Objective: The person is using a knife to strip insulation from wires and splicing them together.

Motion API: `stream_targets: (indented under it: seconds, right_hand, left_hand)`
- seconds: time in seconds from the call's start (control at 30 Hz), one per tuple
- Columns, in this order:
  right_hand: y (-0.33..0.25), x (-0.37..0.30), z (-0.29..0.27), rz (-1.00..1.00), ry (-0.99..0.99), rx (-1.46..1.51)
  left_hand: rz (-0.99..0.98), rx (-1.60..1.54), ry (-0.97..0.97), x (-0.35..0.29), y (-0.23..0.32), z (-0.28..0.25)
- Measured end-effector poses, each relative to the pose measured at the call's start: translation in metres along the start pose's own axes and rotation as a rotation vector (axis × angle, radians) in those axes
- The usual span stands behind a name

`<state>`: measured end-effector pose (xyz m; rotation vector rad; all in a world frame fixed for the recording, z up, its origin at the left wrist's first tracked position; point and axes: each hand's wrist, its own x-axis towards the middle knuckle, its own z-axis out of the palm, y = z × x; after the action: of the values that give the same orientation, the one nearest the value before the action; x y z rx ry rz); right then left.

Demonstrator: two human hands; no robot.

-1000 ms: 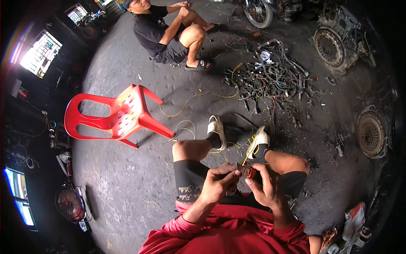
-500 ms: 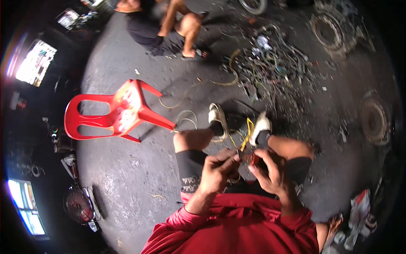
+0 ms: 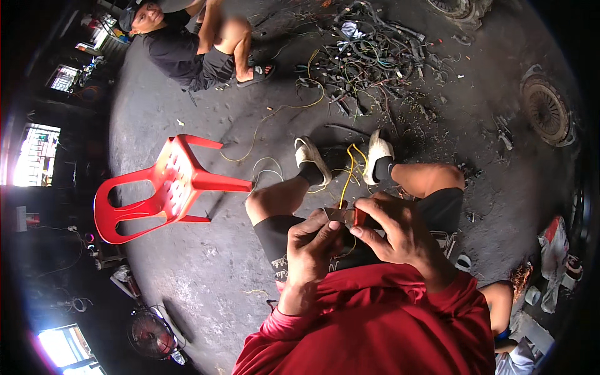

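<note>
My right hand (image 3: 400, 234) grips a knife by its orange-red handle (image 3: 359, 217), its short metal blade (image 3: 337, 215) pointing left. At the blade's tip, my left hand (image 3: 312, 247) is closed with thumb against fingers. A yellow wire (image 3: 347, 178) rises from the floor between my white shoes and meets the blade beside my left fingertips. The left fingers appear to pinch that wire, though they cover its end. Both hands are above my lap.
A red plastic chair (image 3: 172, 184) lies tipped on the floor to the left. Ahead is a heap of stripped cables (image 3: 381, 69). Another person (image 3: 187, 53) squats at the far left. A round metal part (image 3: 547, 109) lies at right; a fan (image 3: 150, 334) stands lower left.
The whole view has shifted and sharpened, with the chair and the other person now lower or further left. The knife blade now shows plainly between my hands, which remain close together.
</note>
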<state>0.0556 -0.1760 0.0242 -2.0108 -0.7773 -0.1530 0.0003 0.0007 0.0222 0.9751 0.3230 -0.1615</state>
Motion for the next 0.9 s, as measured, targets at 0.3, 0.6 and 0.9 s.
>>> stream_targets:
  seconds: [0.3,0.6,0.9]
  right_hand:
    - [-0.001,0.000,0.001,0.003,-0.022,-0.003]
    - [0.046,-0.005,-0.005,0.212,0.197,-0.152]
    - [-0.001,-0.002,-0.003,0.028,-0.026,0.066]
  left_hand:
    - [0.007,0.039,0.012,-0.001,0.003,0.002]
    - [-0.006,0.015,0.082,-0.011,0.005,0.001]
    - [-0.043,-0.070,0.027,-0.010,0.003,-0.002]
